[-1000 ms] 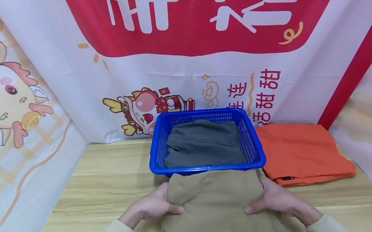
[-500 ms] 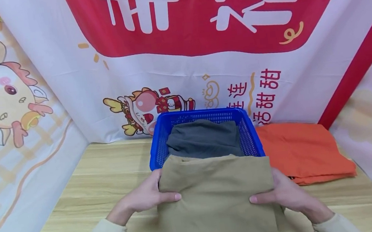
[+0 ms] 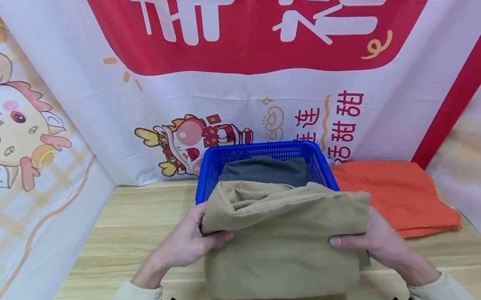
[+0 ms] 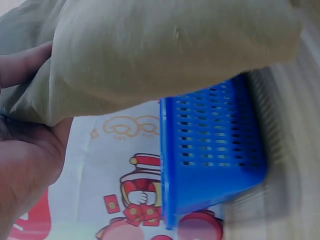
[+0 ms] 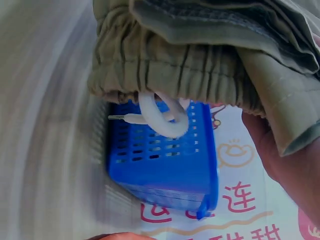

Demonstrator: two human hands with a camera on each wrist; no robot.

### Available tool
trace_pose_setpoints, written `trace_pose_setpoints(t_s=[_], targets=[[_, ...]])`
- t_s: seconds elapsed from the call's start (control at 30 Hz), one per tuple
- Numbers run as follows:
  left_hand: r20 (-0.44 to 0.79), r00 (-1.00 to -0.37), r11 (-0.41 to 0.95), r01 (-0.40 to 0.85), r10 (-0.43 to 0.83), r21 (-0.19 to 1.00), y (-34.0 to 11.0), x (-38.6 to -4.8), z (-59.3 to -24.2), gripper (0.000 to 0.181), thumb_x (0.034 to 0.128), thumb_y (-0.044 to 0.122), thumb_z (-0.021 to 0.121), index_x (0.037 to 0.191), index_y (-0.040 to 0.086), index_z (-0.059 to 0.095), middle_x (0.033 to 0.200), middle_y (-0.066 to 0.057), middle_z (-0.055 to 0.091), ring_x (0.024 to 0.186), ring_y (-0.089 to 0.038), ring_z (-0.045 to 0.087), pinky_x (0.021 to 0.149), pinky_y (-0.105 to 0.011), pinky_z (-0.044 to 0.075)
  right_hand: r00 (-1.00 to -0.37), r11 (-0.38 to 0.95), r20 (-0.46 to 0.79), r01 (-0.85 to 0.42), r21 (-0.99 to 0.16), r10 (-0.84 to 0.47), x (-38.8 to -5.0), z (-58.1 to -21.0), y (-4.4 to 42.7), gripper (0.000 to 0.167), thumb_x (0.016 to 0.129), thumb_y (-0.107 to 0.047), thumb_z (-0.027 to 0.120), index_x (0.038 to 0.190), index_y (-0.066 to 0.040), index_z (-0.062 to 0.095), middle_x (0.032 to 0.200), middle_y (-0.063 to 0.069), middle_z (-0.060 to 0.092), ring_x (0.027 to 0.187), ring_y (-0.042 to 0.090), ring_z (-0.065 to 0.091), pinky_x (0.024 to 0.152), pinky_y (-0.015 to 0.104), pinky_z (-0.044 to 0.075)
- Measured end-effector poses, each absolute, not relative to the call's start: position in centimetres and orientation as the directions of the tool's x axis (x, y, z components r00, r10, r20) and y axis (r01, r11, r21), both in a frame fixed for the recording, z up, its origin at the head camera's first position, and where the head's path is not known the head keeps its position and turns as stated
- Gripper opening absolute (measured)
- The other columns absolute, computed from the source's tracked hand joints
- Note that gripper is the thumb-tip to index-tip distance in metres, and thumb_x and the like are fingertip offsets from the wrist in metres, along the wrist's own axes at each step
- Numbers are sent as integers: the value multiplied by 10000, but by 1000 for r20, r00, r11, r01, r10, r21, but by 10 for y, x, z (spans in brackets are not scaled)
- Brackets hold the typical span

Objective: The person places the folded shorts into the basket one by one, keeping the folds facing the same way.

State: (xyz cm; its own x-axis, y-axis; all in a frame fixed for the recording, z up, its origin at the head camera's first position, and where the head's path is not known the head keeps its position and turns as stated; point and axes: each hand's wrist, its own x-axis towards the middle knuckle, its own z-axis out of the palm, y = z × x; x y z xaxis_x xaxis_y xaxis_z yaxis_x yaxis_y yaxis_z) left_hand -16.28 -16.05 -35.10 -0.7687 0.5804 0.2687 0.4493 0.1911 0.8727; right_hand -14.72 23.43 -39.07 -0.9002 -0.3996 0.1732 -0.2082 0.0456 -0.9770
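Observation:
Folded khaki pants (image 3: 282,258) are held up off the table in front of a blue plastic basket (image 3: 330,177), their upper edge overlapping its near side in the head view. My left hand (image 3: 178,247) grips their left side, thumb on the near face. On the opposite side my right hand (image 3: 384,242) holds them the same way; its other fingers are hidden behind the cloth. The right wrist view shows a gathered elastic waistband (image 5: 185,75) and a white drawstring (image 5: 167,120) hanging from it. Dark grey folded cloth (image 3: 264,169) lies in the basket, partly covered from view.
An orange folded garment (image 3: 408,200) lies on the wooden table (image 3: 141,214) just right of the basket. Behind the basket hangs a printed white and red backdrop (image 3: 234,92), with printed cloth walls on both sides.
Both hands have raised the khaki pants and moved them forward toward the basket. The pants' top now hides the basket's near rim and more of the grey cloth.

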Motion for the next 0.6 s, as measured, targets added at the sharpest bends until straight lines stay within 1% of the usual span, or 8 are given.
trace_pose_setpoints(t_s=[0.1, 0.2, 0.33, 0.4, 0.47, 0.53, 0.6], targets=[[291, -774, 192, 465, 563, 864, -158, -166, -342, 507, 884, -18, 749, 1335, 137, 576, 1262, -22, 630, 1129, -236, 598, 1017, -373, 479, -903, 47, 188, -223, -974, -386, -149, -382, 234, 634, 830, 94, 760, 1393, -63, 513, 1259, 112, 649, 1078, 268, 668, 882, 374, 566], [318, -790, 197, 476, 524, 857, -156, -172, -333, 520, 876, -38, 745, 1341, 118, 572, 1256, -31, 631, 1139, -232, 595, 1035, -393, 464, -910, 36, 186, -214, -976, -371, -153, -372, 233, 623, 850, 97, 739, 1395, -70, 488, 1271, 109, 625, 1094, 259, 655, 888, 367, 563], [353, -820, 193, 475, 451, 858, -153, -184, -324, 561, 876, -63, 733, 1383, 88, 548, 1287, -46, 616, 1180, -218, 577, 1076, -427, 420, -937, 44, 172, -194, -980, -304, -159, -358, 231, 601, 866, 74, 742, 1382, -101, 490, 1258, 93, 614, 1086, 234, 653, 867, 365, 573], [361, -838, 194, 467, 410, 863, -152, -190, -321, 563, 886, -60, 726, 1396, 92, 541, 1296, -43, 611, 1187, -209, 570, 1081, -433, 411, -950, 76, 185, -210, -975, -252, -163, -352, 229, 590, 871, 44, 756, 1381, -114, 505, 1251, 91, 612, 1073, 230, 656, 847, 363, 581], [369, -852, 195, 460, 373, 866, -151, -195, -318, 555, 894, -51, 725, 1397, 95, 542, 1295, -45, 610, 1177, -210, 571, 1067, -436, 423, -958, 139, 211, -240, -961, -192, -167, -347, 227, 566, 878, -13, 777, 1371, -135, 527, 1238, 81, 616, 1052, 217, 654, 830, 330, 577], [375, -863, 205, 457, 338, 866, -150, -201, -314, 544, 897, -34, 731, 1393, 100, 549, 1285, -45, 614, 1163, -212, 573, 1049, -433, 440, -958, 192, 247, -272, -943, -144, -173, -342, 225, 535, 886, -57, 784, 1357, -142, 544, 1223, 81, 614, 1032, 214, 649, 812, 308, 575], [384, -869, 202, 455, 311, 867, -148, -207, -310, 527, 894, -29, 737, 1377, 86, 559, 1266, -65, 626, 1141, -227, 580, 1025, -437, 460, -954, 214, 276, -296, -931, -118, -179, -339, 223, 499, 896, -79, 779, 1338, -142, 556, 1211, 86, 611, 1016, 216, 650, 797, 298, 576]])
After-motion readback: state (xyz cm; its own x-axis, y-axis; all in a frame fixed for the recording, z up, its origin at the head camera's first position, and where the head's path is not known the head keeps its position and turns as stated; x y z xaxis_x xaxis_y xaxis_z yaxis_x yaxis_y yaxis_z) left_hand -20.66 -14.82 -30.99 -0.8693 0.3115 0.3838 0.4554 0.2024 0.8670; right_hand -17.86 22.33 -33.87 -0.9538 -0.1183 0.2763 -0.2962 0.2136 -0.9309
